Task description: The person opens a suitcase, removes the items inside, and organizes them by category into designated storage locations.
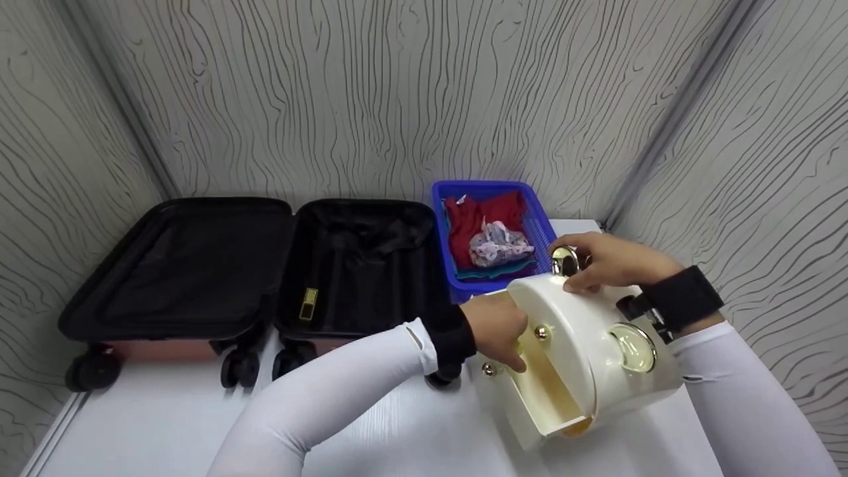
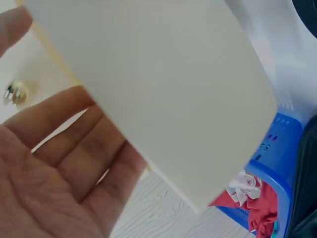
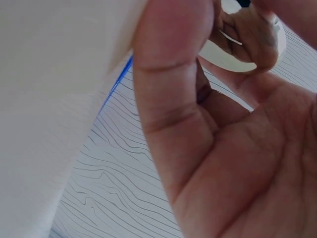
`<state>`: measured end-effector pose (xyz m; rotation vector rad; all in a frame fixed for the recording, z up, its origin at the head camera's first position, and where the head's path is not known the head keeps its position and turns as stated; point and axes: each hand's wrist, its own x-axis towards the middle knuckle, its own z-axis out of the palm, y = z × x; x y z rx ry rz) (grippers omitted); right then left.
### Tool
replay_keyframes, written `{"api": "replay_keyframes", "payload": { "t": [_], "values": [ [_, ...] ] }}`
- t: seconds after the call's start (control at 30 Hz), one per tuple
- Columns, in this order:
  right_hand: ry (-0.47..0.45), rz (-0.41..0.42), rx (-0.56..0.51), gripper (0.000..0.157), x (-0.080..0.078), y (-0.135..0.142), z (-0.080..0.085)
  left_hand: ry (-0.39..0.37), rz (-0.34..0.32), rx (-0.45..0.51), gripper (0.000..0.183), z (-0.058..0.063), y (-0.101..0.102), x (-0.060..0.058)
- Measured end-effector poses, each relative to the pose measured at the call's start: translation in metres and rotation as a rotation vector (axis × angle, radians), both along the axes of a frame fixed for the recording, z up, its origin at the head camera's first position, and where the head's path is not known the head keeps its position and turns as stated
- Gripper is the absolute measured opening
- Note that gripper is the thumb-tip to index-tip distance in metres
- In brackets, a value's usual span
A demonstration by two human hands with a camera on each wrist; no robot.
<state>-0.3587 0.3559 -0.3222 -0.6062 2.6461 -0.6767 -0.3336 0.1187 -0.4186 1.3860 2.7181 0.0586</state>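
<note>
A glossy cream box with a rounded top, metallic knobs and a shiny side ring stands tilted at the front right. Its drawer is pulled out. My left hand grips the drawer, the fingers reaching inside past its wall. In the left wrist view a pale panel covers the fingertips. My right hand holds the box at its top, fingers around the shiny ring-shaped fitting and thumb against the cream surface. The right wrist view shows the bent thumb beside that surface.
An open suitcase with black lining lies at the left and middle, its lid half beside it. Behind the box is a blue basket holding red cloth and a patterned cloth bundle. Wood-grain panels enclose the table.
</note>
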Motion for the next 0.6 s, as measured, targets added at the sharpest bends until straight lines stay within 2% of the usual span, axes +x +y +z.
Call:
{"api": "replay_keyframes", "payload": {
  "t": [0.17,0.3,0.43,0.6],
  "values": [
    [0.018,0.002,0.006,0.058,-0.001,-0.001,0.0,0.014,0.025,-0.073,0.039,-0.004,0.009,0.003],
    [0.012,0.005,-0.001,0.058,0.0,0.0,0.0,0.018,0.009,-0.088,0.039,-0.009,0.013,0.004],
    [-0.001,0.008,-0.008,0.058,0.0,-0.001,0.0,0.059,-0.002,-0.107,0.037,-0.012,0.015,0.005],
    [-0.01,-0.002,-0.008,0.059,0.0,0.0,0.0,0.001,0.029,-0.107,0.032,-0.014,0.018,0.008]
  ]
}}
